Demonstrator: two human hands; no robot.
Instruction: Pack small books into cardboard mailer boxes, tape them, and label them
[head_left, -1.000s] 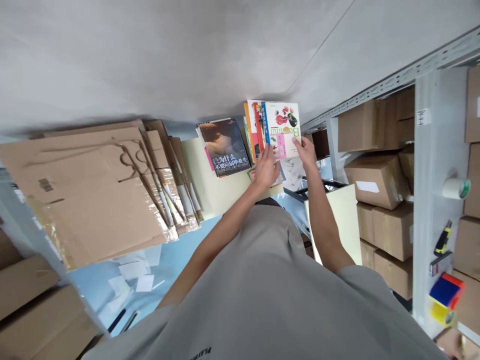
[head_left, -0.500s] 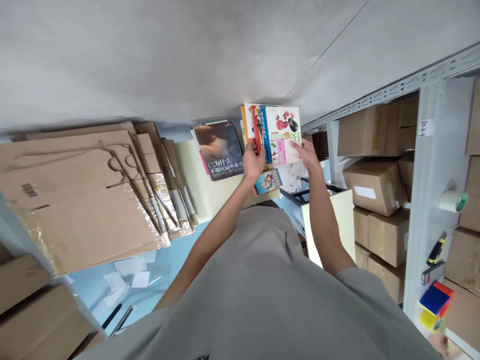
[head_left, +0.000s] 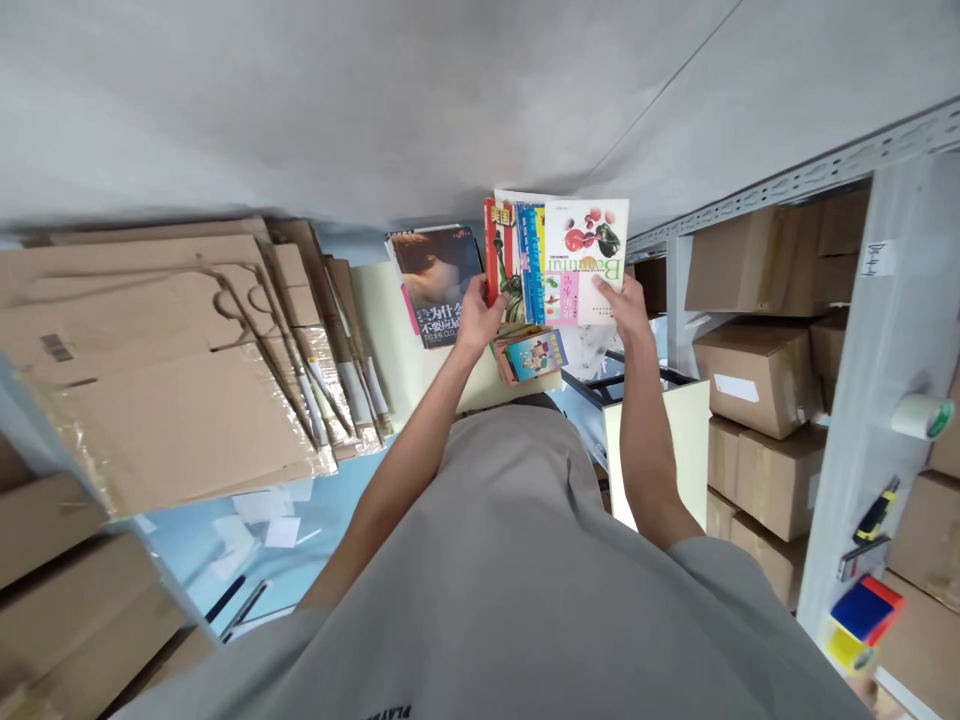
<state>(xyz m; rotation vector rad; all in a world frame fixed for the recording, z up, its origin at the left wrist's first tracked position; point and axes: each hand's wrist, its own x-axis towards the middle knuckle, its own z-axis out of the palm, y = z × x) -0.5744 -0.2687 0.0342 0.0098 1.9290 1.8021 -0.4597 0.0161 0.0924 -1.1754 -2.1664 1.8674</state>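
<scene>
The fan of books sits between the two hands, over the far part of the pale worktop (head_left: pixel 409 378). The left hand (head_left: pixel 481 312) is clamped on the near left corner of the red book (head_left: pixel 496 228), its thumb lying over the cover; the right hand (head_left: pixel 624 303) pinches the near right corner of the white book (head_left: pixel 589 240), thumb on top. So the red book lies just right of the left hand and the white one left of the right hand, both reaching away to the far side, with their long axes running near to far. Blue-spined books (head_left: pixel 531 265) stand overlapped between them, nearer neither hand by much. A dark-covered book (head_left: pixel 439 275) lies left of the fan, partly behind the left hand (whether they touch, I cannot tell). Nearer the body is a small pile topped by a blue booklet (head_left: pixel 536 355), and flattened cardboard (head_left: pixel 165 380) leans well to the left.
</scene>
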